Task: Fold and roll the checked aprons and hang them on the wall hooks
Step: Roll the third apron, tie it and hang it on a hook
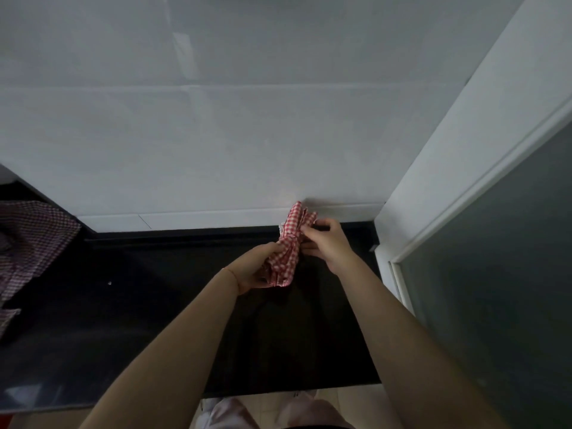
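Red-and-white checked cloth, bunched into a thick upright roll, is the apron (286,247) held above the black counter (154,305), at about one o'clock from the middle of the view. The left hand (253,269) grips its lower end from the nine o'clock side, fingers curled round the bundle. The right hand (325,243) pinches the upper part from the three o'clock side, fingertips closed on the folds. The roll's top fans out into soft pleats and reaches up in front of the pale wall (216,134); whether it touches the wall cannot be told.

Around it: the counter is dark, smooth and glossy, with a dull sheen near its front edge and a small bright speck at its nine o'clock side. At nine o'clock, well apart from the hands, a second checked apron (28,243) lies loosely spread on the counter, its check duller and more purple in the shade, its edge crumpled. At three o'clock a white moulded door frame (464,181) runs diagonally, close beside the right hand, and beyond it sits a grey frosted panel (510,289). The wall is flat, matt and tiled in large pale slabs with faint seams. At six o'clock, below the counter's edge, pale pink fabric (235,413) shows between the forearms.
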The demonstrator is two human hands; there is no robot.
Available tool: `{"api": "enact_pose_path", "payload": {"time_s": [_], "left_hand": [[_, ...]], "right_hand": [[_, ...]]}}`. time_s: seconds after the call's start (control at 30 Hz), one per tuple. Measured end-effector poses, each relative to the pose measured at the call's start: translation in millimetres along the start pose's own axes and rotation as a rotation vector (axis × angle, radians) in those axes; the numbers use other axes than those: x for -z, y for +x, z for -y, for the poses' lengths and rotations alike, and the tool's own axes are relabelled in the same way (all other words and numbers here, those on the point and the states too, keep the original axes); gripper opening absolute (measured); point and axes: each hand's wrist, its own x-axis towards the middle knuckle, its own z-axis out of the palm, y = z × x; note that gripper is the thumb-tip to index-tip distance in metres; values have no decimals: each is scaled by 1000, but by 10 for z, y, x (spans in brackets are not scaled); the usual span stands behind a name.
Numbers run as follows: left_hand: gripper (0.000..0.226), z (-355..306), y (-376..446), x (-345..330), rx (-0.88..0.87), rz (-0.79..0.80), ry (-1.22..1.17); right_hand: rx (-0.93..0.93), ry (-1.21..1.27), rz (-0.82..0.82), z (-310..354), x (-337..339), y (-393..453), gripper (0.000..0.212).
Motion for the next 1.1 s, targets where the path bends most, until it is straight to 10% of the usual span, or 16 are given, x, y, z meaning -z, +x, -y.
{"api": "enact_pose_path", "payload": {"time_s": [0.3,0.6,1.1], "left_hand": [[45,-166,-151,-217,-235,146,-190],[80,-611,-530,-380,-529,249,-290],[52,-1313,-1418,-187,-721,305,-344]], "right_hand": [[105,-13,213,309,62,-117,13],[290,-1,480,971,55,-586,7],[737,-608,-92,1724,-601,-1524,13]]}}
